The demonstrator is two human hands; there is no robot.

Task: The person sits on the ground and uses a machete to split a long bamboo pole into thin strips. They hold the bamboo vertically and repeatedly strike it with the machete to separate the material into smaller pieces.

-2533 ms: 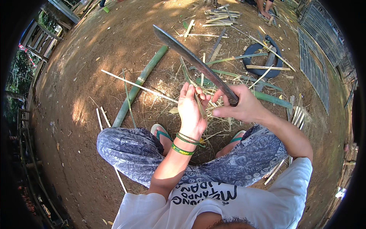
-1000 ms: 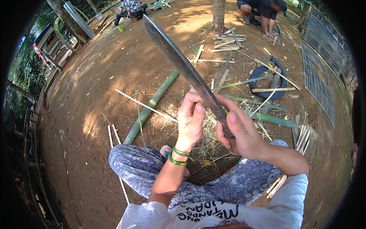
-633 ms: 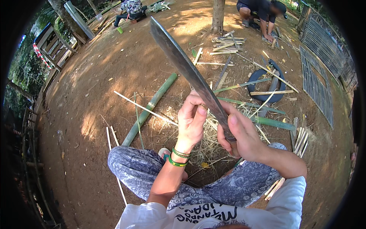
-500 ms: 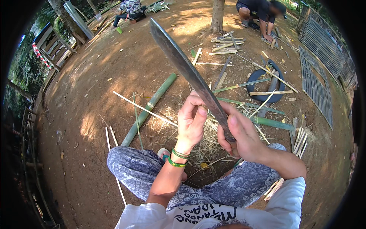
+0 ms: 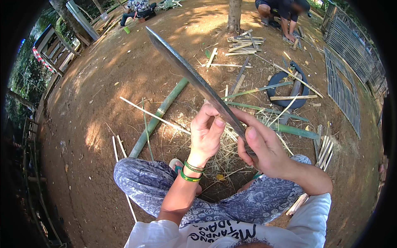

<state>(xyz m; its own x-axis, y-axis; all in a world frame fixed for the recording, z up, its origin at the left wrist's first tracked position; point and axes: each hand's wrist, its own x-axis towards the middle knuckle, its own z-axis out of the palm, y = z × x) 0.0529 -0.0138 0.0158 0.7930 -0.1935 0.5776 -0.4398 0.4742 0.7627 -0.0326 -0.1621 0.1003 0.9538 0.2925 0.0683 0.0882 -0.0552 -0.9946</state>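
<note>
A dark-bladed machete [image 5: 194, 79] slants up and left across the view, its tip well beyond my hands. My right hand [image 5: 264, 146] is closed around it at the handle end, thumb laid along the blade's base; the handle is mostly hidden by the hand. My left hand [image 5: 208, 131], with green bands at the wrist, is closed in a pinch beside the middle of the blade. Whatever its fingertips hold is hidden behind the thumb and blade. Below both hands, pale shavings [image 5: 225, 159] lie on the ground between my bent legs.
A green bamboo pole [image 5: 155, 120] lies at left, and another bamboo piece [image 5: 295, 131] at right. Split strips [image 5: 325, 153] lean near my right knee. Beyond are a black ring [image 5: 271, 84], a strip pile [image 5: 244, 43], a tree trunk [image 5: 234, 16] and a crouching person [image 5: 281, 12].
The machete's tip has swung left and slightly down, and the blade has rolled to look narrower. My hands have stayed nearly in place.
</note>
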